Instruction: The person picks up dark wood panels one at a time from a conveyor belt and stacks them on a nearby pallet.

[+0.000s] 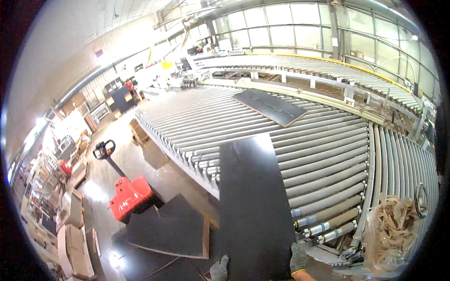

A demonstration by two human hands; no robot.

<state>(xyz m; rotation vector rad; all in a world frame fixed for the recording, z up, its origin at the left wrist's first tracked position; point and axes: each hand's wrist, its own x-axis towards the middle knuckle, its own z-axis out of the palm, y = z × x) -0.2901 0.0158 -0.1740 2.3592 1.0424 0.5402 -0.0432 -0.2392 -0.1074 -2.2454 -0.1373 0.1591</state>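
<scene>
Panel (255, 201), dark, long, lying on roller conveyor (323, 154); near end clasped at both edges by gloved left hand (219, 269) and right hand (298, 258). Judged stiff, heavy, smooth-faced; best gripped at edges.

Both gloved hands, left hand (219, 269) and right hand (297, 259), grip near end of long dark panel (253, 201), lying partly on roller conveyor (323, 154). Second dark panel (269, 106) further up rollers. Red pallet jack (129, 194) beside stacked panels (171, 229) at left.
</scene>
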